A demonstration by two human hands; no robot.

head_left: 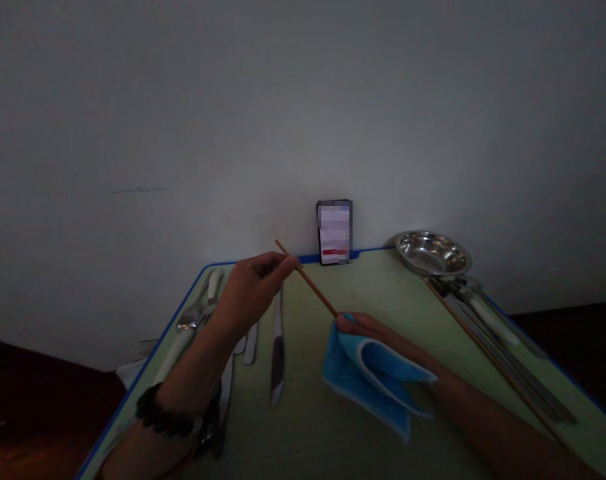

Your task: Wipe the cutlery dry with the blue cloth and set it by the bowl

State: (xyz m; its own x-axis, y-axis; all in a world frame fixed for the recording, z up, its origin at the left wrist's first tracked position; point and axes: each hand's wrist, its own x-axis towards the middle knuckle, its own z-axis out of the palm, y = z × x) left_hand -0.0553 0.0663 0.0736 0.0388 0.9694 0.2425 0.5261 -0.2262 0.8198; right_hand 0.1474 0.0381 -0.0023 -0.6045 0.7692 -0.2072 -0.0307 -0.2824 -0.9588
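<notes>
My left hand [255, 287] pinches a wooden chopstick [315, 288] near its upper end, which sticks out past the fingers. The stick slants down to the right, over the table. Around its lower end my right hand [365, 325] grips a blue cloth [367, 373], whose folded corners hang loose beneath the fingers. How far the chopstick reaches into the cloth is hidden. Under and beside my left forearm lie several pieces of cutlery, among them a table knife [277, 360] and a fork [207, 310].
A phone [335, 233] leans upright against the wall at the table's [313, 420] blue-edged back. At the back right is a steel bowl [433, 255]. In front of it, chopsticks [503, 360] and white-handled cutlery [493, 320] lie along the right edge.
</notes>
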